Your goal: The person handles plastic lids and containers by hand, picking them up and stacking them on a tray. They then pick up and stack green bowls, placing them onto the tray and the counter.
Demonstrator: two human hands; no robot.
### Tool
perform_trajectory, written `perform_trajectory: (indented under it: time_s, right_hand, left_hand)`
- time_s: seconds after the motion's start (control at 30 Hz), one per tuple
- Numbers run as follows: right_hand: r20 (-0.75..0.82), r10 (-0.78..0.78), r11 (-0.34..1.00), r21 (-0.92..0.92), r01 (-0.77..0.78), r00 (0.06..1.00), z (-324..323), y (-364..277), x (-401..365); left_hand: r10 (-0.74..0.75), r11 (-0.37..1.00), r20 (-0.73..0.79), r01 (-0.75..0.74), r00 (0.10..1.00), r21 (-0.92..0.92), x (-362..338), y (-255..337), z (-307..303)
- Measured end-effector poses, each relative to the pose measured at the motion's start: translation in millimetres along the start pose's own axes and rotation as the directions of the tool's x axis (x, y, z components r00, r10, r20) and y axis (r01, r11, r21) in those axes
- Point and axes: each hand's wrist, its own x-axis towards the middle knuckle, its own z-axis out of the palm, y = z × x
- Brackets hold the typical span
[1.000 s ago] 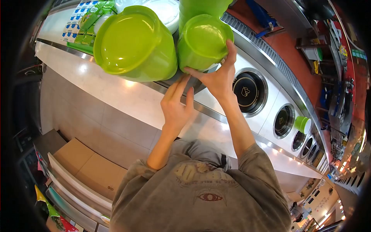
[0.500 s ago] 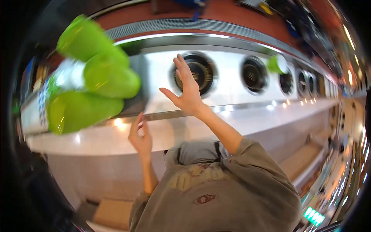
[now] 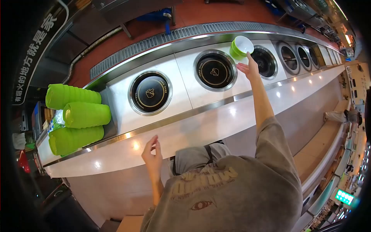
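A short stack of green bowls [image 3: 236,51] with a white inside lies tilted on the white counter [image 3: 184,84], between two round black plates. My right hand [image 3: 249,68] reaches over the counter to the lower right rim of these bowls, fingers apart; whether the fingertips touch the rim is not clear. Above the counter's near ledge, my left hand [image 3: 152,150] is raised with its fingers partly bent and nothing visible in it. Three long stacks of green bowls [image 3: 87,115] lie on their sides at the counter's left end.
Round black plates [image 3: 150,93] are set in a row along the counter. Behind it runs a perforated metal strip [image 3: 170,38] beside a red floor [image 3: 201,15]. A person [image 3: 349,116] is at the far right. A black sign with white characters [image 3: 36,54] stands at the upper left.
My right hand has moved right, to the small bowl stack. My left hand now appears slightly lower and further right. The view has shifted and become sharper.
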Motion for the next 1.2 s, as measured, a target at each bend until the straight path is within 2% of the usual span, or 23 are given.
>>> perform_trajectory:
  time_s: [0.07, 0.2, 0.27, 0.3, 0.33, 0.43, 0.53, 0.63, 0.7, 0.77, 0.8, 0.87, 0.97, 1.0, 1.07, 1.17, 1.2]
  right_hand:
    - [0.064, 0.069, 0.998, -0.02, -0.068, 0.996, 7, -15, 17]
    - [0.173, 0.039, 0.99, 0.13, -0.062, 0.984, 2, -2, 60]
    - [0.192, 0.034, 0.986, 0.156, -0.064, 0.981, -3, 2, 72]
    - [0.251, -0.005, 0.988, 0.149, -0.034, 0.968, -7, 3, 67]
    - [0.31, -0.043, 0.99, 0.144, -0.002, 0.95, -16, 8, 54]
    - [0.426, -0.117, 0.993, 0.074, 0.095, 0.897, -32, 19, -10]
    - [0.481, -0.037, 0.998, -0.033, 0.06, 0.876, -48, 44, -89]
    - [0.531, 0.126, 0.968, -0.252, 0.015, 0.838, -56, 67, -179]
    - [0.527, 0.229, 0.96, -0.26, -0.102, 0.818, -56, 85, -234]
    - [0.582, 0.348, 0.919, -0.367, -0.144, 0.735, -62, 106, -264]
    - [0.627, 0.343, 0.922, -0.367, -0.123, 0.7, -58, 107, -280]
    - [0.704, 0.321, 0.932, -0.355, -0.078, 0.634, -50, 106, -306]
    - [0.827, 0.297, 0.953, -0.289, -0.092, 0.477, -41, 113, -315]
    - [0.816, 0.368, 0.923, -0.265, -0.278, 0.446, -36, 116, -315]
    - [0.797, 0.492, 0.765, -0.202, -0.611, 0.352, -23, 125, -313]
    - [0.832, 0.497, 0.789, -0.316, -0.528, 0.246, 15, 115, -330]
    - [0.843, 0.498, 0.766, -0.317, -0.559, 0.205, 24, 124, -335]
  left_hand:
    - [0.019, 1.0, 0.038, -0.019, 0.999, -0.016, -13, 20, 27]
    - [0.001, 1.0, 0.117, 0.002, 0.993, -0.023, -42, 60, 71]
    - [-0.093, 0.995, 0.163, 0.098, 0.982, -0.024, -52, 82, 86]
    - [-0.141, 0.989, 0.186, 0.148, 0.972, -0.025, -56, 90, 92]
    - [-0.146, 0.987, 0.199, 0.156, 0.969, -0.038, -58, 94, 100]
    - [-0.038, 0.997, 0.229, 0.053, 0.973, -0.062, -57, 98, 116]
    - [-0.128, 0.964, 0.343, 0.197, 0.931, -0.177, -44, 99, 123]
    - [-0.085, 0.941, 0.326, 0.183, 0.942, -0.284, -35, 119, 128]
    - [-0.067, 0.937, 0.355, 0.181, 0.933, -0.298, -33, 123, 127]
    - [0.009, 0.985, 0.322, 0.046, 0.947, -0.164, -35, 114, 126]
    - [0.052, 0.995, 0.321, -0.022, 0.946, -0.096, -37, 108, 125]
    - [0.003, 0.979, 0.27, 0.053, 0.963, -0.199, -45, 96, 114]
    - [-0.052, 0.945, 0.179, 0.107, 0.982, -0.31, -52, 93, 85]
    - [-0.066, 0.933, 0.147, 0.114, 0.987, -0.342, -53, 93, 75]
    - [-0.009, 0.946, 0.115, 0.045, 0.993, -0.322, -51, 86, 54]
    - [0.093, 0.937, 0.113, -0.048, 0.989, -0.347, -40, 81, 19]
    - [0.129, 0.928, 0.121, -0.077, 0.984, -0.365, -35, 80, 6]
